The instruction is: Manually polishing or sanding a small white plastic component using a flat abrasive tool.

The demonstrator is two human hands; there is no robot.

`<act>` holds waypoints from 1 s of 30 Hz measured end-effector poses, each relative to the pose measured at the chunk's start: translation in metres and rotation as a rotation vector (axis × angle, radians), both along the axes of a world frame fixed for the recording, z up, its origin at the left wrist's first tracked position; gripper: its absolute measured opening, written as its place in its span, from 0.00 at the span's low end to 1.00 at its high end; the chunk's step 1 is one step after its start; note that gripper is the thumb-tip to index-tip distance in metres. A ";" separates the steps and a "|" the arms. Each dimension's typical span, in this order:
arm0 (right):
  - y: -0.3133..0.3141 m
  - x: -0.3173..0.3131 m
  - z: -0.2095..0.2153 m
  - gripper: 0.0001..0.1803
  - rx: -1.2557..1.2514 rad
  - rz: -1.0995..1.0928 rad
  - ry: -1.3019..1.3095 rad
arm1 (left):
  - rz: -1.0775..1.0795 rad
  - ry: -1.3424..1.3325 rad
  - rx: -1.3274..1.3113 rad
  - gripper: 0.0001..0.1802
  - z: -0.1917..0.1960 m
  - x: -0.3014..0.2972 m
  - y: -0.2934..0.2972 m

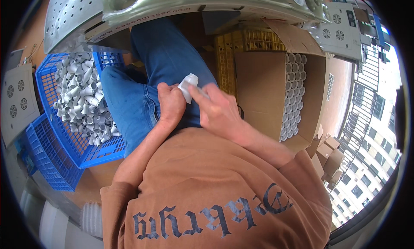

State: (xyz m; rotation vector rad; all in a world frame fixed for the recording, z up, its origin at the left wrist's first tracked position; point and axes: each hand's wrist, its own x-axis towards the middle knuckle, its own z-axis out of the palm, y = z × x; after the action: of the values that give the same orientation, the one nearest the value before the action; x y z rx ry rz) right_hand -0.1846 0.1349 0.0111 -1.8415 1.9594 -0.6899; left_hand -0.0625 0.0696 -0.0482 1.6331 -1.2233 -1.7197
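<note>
Above my lap, a small white plastic part [189, 83] is gripped at its lower end by the closed fingers of my left hand [172, 103]. My right hand [220, 108] is closed close beside it, the forefinger reaching toward the part. A thin greyish edge shows by the right fingers; motion blur hides what it belongs to. To my left, a blue plastic basket [88, 160] holds a heap of pale grey, funnel-shaped plastic pieces [84, 93]. On my right stands an open cardboard box [258, 98] with rows of round white cups or tube ends [293, 93].
A metal machine edge [172, 18] crosses in front of my knees. A yellow crate [263, 39] stands behind the box. Another blue basket [54, 156] is at the far left. Smaller cartons [330, 156] lie at right, near a railing and window.
</note>
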 end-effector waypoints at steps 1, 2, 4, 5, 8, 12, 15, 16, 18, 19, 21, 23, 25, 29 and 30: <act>0.001 0.000 0.002 0.27 0.016 -0.006 0.006 | -0.010 -0.047 -0.047 0.14 -0.001 0.000 0.001; -0.002 -0.001 0.002 0.26 -0.016 -0.026 0.002 | -0.034 -0.042 -0.012 0.14 -0.002 0.000 0.003; -0.001 0.000 0.003 0.26 -0.038 0.008 -0.024 | -0.023 0.026 0.000 0.14 -0.002 0.001 0.004; 0.002 0.001 0.005 0.26 -0.110 0.075 -0.070 | 0.024 0.015 0.001 0.14 -0.002 0.002 0.004; 0.007 0.003 0.003 0.26 -0.006 -0.011 -0.042 | -0.032 0.048 -0.059 0.13 -0.001 0.002 0.004; 0.006 0.004 0.000 0.26 -0.087 0.015 -0.091 | -0.021 0.002 -0.074 0.14 0.002 0.001 0.004; -0.004 -0.003 -0.001 0.24 -0.066 0.003 -0.051 | -0.043 -0.057 -0.099 0.14 0.000 0.000 0.001; -0.015 -0.015 -0.005 0.23 -0.103 -0.006 -0.082 | -0.075 -0.039 -0.066 0.14 -0.002 0.000 0.000; -0.021 -0.027 -0.009 0.24 -0.260 -0.123 -0.155 | 0.077 0.094 0.135 0.10 -0.005 0.000 -0.006; -0.024 -0.034 -0.013 0.25 -0.332 -0.204 -0.263 | 0.183 0.152 0.216 0.09 -0.007 0.001 -0.009; -0.015 -0.032 -0.017 0.24 -0.381 -0.120 -0.212 | 0.136 0.179 0.274 0.11 -0.007 0.003 -0.014; 0.000 -0.019 -0.023 0.24 -0.301 0.019 -0.287 | 0.169 0.189 0.296 0.10 -0.007 0.002 -0.016; 0.008 -0.010 -0.031 0.24 -0.252 0.047 -0.273 | 0.186 0.111 0.259 0.11 -0.006 0.000 -0.014; 0.007 -0.003 -0.042 0.24 -0.187 -0.026 -0.139 | 0.203 0.072 0.305 0.15 -0.007 0.002 -0.009; 0.008 -0.001 -0.041 0.25 -0.183 -0.033 -0.156 | 0.197 0.071 0.307 0.15 -0.010 0.001 -0.008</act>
State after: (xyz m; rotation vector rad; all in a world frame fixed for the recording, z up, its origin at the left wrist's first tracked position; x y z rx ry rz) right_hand -0.1857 0.1425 -0.0304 -1.8001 1.8836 -1.0212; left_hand -0.0614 0.0614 -0.0581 1.7784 -0.7639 -1.8888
